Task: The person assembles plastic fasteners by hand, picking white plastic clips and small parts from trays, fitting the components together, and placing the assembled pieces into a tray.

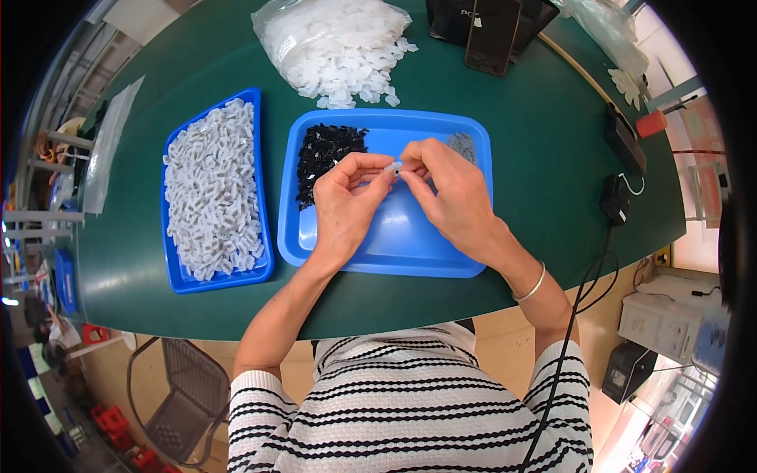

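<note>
Above the middle of a light-blue rectangular plastic tray (402,244), I see both hands close together, gripping one small whitish plastic piece (394,166). The left hand (343,205) pinches it from the left between thumb and fingers; the right hand (457,201), a pale bangle (532,284) at its wrist, pinches it from the right.

The left hand overlaps the edge of a heap of small shiny black parts (327,146) in the tray's far left corner. The right hand covers some of a small grey heap (462,144) at the far right, so I cannot tell its full spread.

On the green tabletop (118,268), just left, I have a deep-blue plastic tray (189,285) full of pale grey pieces (213,181). Beyond both trays a clear plastic bag (292,35) spills translucent white flakes (347,91). Far right, a dark smartphone (493,35) leans on a black bag (449,24). Nearer, a thin black cable (564,347) hangs from a black adapter (615,199) and crosses my view of the striped right sleeve (572,402).
</note>
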A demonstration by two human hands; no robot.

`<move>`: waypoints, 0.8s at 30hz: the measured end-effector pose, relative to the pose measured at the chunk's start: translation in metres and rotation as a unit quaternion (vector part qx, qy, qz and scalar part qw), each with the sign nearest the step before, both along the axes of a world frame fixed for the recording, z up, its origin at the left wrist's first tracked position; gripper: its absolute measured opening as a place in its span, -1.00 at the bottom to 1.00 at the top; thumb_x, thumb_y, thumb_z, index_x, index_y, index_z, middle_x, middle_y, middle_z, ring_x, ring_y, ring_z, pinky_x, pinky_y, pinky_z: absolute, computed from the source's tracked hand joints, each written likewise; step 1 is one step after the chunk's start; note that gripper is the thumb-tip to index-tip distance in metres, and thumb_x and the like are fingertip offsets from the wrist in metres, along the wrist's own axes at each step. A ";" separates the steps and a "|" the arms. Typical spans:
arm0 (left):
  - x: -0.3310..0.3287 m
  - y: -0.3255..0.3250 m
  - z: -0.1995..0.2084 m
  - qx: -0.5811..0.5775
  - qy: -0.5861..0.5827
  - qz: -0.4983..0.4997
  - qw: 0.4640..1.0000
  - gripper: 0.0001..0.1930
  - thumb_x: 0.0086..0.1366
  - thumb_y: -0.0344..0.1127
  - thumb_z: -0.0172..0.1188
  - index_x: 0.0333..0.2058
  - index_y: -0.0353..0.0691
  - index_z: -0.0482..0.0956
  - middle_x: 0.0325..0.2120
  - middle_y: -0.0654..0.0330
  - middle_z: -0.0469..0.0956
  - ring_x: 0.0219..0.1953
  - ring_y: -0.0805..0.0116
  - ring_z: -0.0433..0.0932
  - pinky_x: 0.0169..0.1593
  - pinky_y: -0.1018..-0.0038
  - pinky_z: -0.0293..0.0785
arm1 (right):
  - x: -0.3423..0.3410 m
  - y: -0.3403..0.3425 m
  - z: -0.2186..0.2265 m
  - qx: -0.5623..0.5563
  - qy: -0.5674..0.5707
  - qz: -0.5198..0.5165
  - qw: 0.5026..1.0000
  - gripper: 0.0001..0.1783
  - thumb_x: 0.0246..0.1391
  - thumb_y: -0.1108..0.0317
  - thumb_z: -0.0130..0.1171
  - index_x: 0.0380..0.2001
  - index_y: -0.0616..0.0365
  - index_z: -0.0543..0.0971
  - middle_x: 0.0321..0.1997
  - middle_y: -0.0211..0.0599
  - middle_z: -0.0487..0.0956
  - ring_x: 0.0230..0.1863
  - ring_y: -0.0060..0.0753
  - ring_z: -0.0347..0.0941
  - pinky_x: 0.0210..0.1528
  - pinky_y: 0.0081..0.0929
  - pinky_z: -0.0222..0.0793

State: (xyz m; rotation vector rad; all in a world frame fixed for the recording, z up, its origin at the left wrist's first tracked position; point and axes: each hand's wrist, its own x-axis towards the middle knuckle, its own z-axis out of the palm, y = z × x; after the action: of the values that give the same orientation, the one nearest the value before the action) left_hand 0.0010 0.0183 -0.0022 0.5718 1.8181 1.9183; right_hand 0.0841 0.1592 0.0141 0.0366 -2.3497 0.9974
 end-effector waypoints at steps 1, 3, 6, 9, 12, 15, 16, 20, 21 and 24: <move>0.001 -0.001 0.001 -0.001 0.000 -0.002 1.000 -0.83 0.21 -0.51 0.25 -0.20 -0.38 0.59 -0.33 0.18 0.63 -0.30 0.52 0.58 -0.19 0.60 0.54 | -0.001 -0.001 0.000 0.017 0.010 -0.002 1.000 -0.77 -0.01 0.58 0.16 -0.25 0.19 0.42 -0.39 -0.11 0.50 -0.33 -0.04 0.48 -0.37 -0.23 0.42; 0.002 -0.002 0.003 -0.020 0.016 -0.001 1.000 -0.83 0.21 -0.51 0.24 -0.20 -0.38 0.59 -0.33 0.17 0.63 -0.31 0.50 0.59 -0.18 0.59 0.54 | -0.001 0.001 -0.001 0.033 0.019 -0.007 0.999 -0.75 -0.03 0.59 0.15 -0.25 0.19 0.41 -0.40 -0.11 0.49 -0.33 -0.02 0.46 -0.37 -0.21 0.42; 0.006 -0.002 0.007 -0.038 0.068 -0.001 0.997 -0.84 0.21 -0.51 0.23 -0.21 -0.38 0.59 -0.32 0.16 0.63 -0.31 0.50 0.60 -0.17 0.59 0.55 | 0.000 0.002 -0.004 0.108 0.026 -0.002 0.994 -0.72 -0.11 0.59 0.15 -0.27 0.18 0.39 -0.40 -0.14 0.47 -0.34 -0.06 0.46 -0.38 -0.21 0.43; 0.006 -0.004 0.007 -0.057 0.099 -0.013 0.993 -0.84 0.22 -0.51 0.22 -0.21 -0.40 0.58 -0.32 0.15 0.63 -0.30 0.51 0.60 -0.16 0.58 0.55 | 0.002 0.000 0.000 0.144 0.022 0.014 0.989 -0.71 -0.15 0.57 0.14 -0.28 0.16 0.38 -0.40 -0.17 0.47 -0.34 -0.09 0.45 -0.38 -0.23 0.45; 0.002 -0.005 0.001 -0.039 0.113 -0.029 0.992 -0.85 0.23 -0.51 0.22 -0.21 -0.40 0.58 -0.33 0.18 0.63 -0.30 0.53 0.59 -0.16 0.59 0.55 | 0.003 0.003 0.000 0.179 0.005 0.029 0.983 -0.71 -0.13 0.56 0.12 -0.26 0.16 0.38 -0.38 -0.20 0.47 -0.32 -0.12 0.46 -0.38 -0.26 0.47; -0.001 -0.006 0.000 -0.038 0.049 -0.044 0.997 -0.86 0.23 -0.51 0.22 -0.22 -0.38 0.58 -0.34 0.21 0.63 -0.30 0.55 0.59 -0.17 0.60 0.55 | 0.000 0.009 -0.002 0.149 0.037 0.027 0.988 -0.69 -0.10 0.55 0.17 -0.23 0.17 0.39 -0.40 -0.19 0.47 -0.34 -0.11 0.47 -0.38 -0.30 0.47; -0.001 -0.007 0.001 -0.038 0.049 -0.044 0.997 -0.86 0.23 -0.51 0.22 -0.22 -0.38 0.58 -0.34 0.21 0.63 -0.30 0.55 0.59 -0.17 0.60 0.55 | 0.000 0.012 0.000 0.066 -0.009 0.040 0.997 -0.68 -0.08 0.55 0.20 -0.21 0.17 0.39 -0.40 -0.22 0.48 -0.37 -0.18 0.48 -0.38 -0.35 0.47; 0.000 -0.006 0.002 -0.009 0.018 -0.052 0.998 -0.87 0.24 -0.49 0.23 -0.23 -0.36 0.59 -0.35 0.24 0.62 -0.31 0.56 0.59 -0.18 0.62 0.53 | -0.002 0.017 -0.002 -0.242 -0.116 0.072 0.960 -0.65 0.01 0.51 0.26 -0.13 0.21 0.40 -0.42 -0.32 0.51 -0.43 -0.47 0.47 -0.37 -0.53 0.46; 0.000 -0.006 0.002 0.007 0.017 -0.043 0.999 -0.87 0.24 -0.48 0.23 -0.23 -0.35 0.58 -0.35 0.24 0.62 -0.31 0.56 0.59 -0.18 0.63 0.53 | -0.002 0.018 -0.002 -0.242 -0.116 0.073 0.961 -0.65 0.01 0.51 0.26 -0.13 0.21 0.40 -0.42 -0.32 0.51 -0.43 -0.47 0.47 -0.37 -0.53 0.46; 0.003 -0.005 0.006 0.002 0.042 -0.028 0.999 -0.86 0.24 -0.48 0.23 -0.22 -0.35 0.58 -0.34 0.23 0.62 -0.31 0.55 0.59 -0.18 0.63 0.53 | -0.005 0.022 -0.006 -0.384 -0.150 0.119 0.903 -0.71 0.06 0.48 0.23 -0.14 0.27 0.44 -0.40 -0.38 0.51 -0.39 -0.62 0.45 -0.35 -0.61 0.46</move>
State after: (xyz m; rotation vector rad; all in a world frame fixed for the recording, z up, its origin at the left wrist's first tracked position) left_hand 0.0038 0.0135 0.0041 0.7075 1.8310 1.8867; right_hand 0.0795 0.1812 0.0081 -0.1500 -2.0623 2.1171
